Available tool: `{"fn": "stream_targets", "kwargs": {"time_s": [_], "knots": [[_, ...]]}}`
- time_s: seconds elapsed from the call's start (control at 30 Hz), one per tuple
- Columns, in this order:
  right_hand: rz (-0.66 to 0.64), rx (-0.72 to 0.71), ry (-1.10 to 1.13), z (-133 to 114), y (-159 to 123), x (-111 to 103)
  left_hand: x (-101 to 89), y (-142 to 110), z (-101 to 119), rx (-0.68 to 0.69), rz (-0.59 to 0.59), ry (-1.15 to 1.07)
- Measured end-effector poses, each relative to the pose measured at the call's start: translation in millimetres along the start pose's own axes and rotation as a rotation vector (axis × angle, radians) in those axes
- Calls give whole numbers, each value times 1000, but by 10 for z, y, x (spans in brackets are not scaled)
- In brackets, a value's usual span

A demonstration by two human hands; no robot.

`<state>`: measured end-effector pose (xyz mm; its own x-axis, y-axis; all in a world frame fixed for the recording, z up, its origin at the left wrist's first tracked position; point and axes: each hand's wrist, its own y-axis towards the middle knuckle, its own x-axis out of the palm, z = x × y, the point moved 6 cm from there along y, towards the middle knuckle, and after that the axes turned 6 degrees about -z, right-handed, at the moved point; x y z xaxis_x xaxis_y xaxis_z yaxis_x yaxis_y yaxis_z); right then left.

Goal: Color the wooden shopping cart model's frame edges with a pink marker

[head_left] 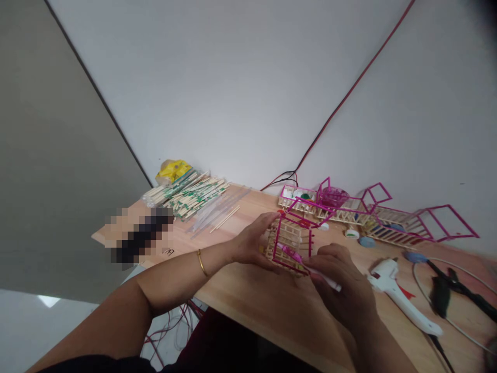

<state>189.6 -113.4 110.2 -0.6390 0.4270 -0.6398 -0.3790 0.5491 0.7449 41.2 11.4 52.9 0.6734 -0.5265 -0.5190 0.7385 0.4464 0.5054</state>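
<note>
My left hand (254,241) is closed around the left side of a small model (289,233) built from thin wooden sticks, with some edges painted magenta. The model is tilted a little above the table. A slim paintbrush (326,280) with a white handle is pinched in my right hand (344,277). Its magenta-coated head lies against the near bars of the model, touching or just in front of them; I cannot tell which. The fingertips of my right hand are partly hidden.
Behind stand similar stick models (396,225), a magenta paint cup (334,197) and a white lid (351,234). At right lie a white glue gun (407,303) and a black-handled tool (442,295) with cables. Bundled sticks (200,194), clear glue sticks (217,207) and a yellow packet (173,170) are at left.
</note>
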Motion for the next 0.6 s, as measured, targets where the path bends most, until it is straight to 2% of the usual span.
{"fn": "stream_targets", "kwargs": {"time_s": [0.23,0.4,0.6], "knots": [[-8,-8,2,3,6,7,-13,50,78,15,1,-10],[-23,-15,18,11,-9,30,0,-13,-13,61,3,29],[-77,-64,70,-45,-28,74,-7,-32,-83,38,-10,49]]}}
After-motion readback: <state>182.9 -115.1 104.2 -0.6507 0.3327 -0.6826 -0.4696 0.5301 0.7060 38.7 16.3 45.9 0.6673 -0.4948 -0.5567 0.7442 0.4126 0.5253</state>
